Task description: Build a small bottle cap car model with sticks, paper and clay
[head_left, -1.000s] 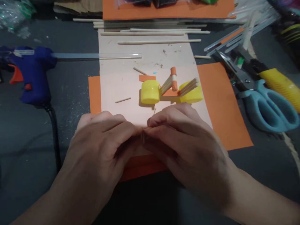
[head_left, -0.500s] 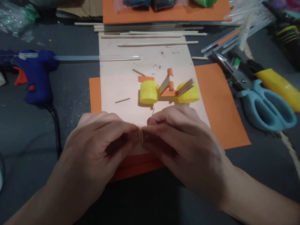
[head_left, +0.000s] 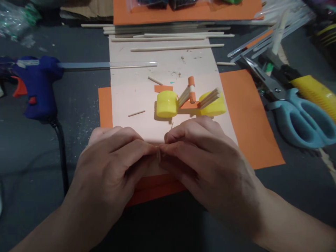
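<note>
My left hand (head_left: 112,168) and my right hand (head_left: 207,164) meet fingertip to fingertip over the near part of a pale board (head_left: 131,94). Pinched between them are small pieces of wooden stick (head_left: 159,154), mostly hidden by the fingers. Just beyond the hands stands a small model with yellow round caps (head_left: 167,104), short bundled sticks (head_left: 209,98) and an orange paper strip. An upright roll (head_left: 191,89) banded orange and white rises from its middle. Short loose stick pieces (head_left: 137,113) lie to the left of the model.
A blue glue gun (head_left: 40,85) lies at left, its clear glue stick reaching over the board. Long wooden sticks (head_left: 177,47) lie across the far side. Light blue scissors (head_left: 301,115) and a yellow-handled cutter (head_left: 315,92) lie at right, near orange paper (head_left: 249,119).
Both hands stay pinched together, with the fingertips slightly closer and a little lower in view. The stick pieces show less between them. The view has shifted slightly; the model stands as before.
</note>
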Available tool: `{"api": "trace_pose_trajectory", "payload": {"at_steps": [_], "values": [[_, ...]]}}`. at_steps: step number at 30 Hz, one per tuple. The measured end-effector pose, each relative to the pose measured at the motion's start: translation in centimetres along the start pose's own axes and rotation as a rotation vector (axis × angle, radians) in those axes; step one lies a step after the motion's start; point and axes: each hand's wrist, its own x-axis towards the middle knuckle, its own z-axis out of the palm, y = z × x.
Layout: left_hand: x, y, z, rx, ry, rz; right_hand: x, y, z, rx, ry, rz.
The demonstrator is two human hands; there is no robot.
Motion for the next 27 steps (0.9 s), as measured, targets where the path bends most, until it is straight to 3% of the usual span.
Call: {"api": "trace_pose_trajectory", "payload": {"at_steps": [13,27], "values": [[-0.18,0.33,0.02,-0.039,0.030,-0.052,0.13,-0.24,-0.52,-0.047,-0.014,-0.017],[0.31,0.52,-0.40,-0.103,-0.049,-0.094,0.35,-0.12,-0.55,0.057,-0.037,0.017]]}}
